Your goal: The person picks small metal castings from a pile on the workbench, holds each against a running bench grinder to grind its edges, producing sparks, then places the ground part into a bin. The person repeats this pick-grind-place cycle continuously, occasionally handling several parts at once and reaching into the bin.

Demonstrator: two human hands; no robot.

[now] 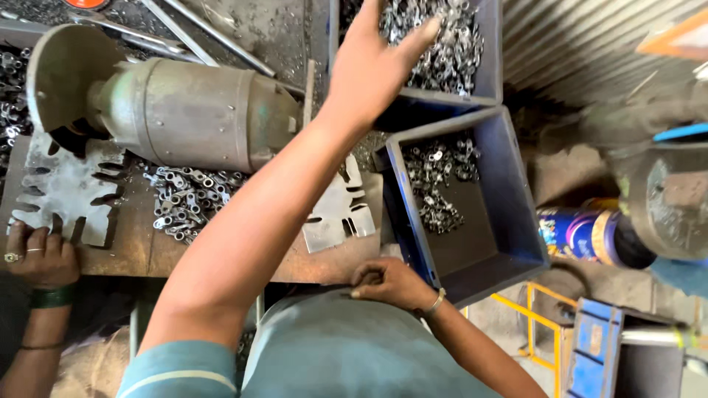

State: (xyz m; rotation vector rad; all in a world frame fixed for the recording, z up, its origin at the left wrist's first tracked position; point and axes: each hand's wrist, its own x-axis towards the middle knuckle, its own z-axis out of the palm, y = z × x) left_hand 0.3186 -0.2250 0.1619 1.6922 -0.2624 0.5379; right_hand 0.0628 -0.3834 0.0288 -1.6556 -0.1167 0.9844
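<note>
My left hand [376, 59] reaches far forward with its fingers spread, hovering over a blue crate [493, 66] heaped with small shiny metal parts [450, 44]. Nothing shows in its grasp. My right hand [391, 284] sits low against my shirt at the front edge of the wooden bench [133, 247], its fingers curled shut; a metal bangle is on that wrist. A second blue crate [509, 236] stands nearer, to the right of the bench, with a thin scatter of the same parts [435, 184] in it.
A grey bench grinder motor [184, 110] lies across the bench, with slotted metal plates [66, 191] [339, 214] and a pile of loose parts [184, 199] below it. Another person's hand [40, 258] rests at the bench's left edge. A blue tin [582, 236] lies right.
</note>
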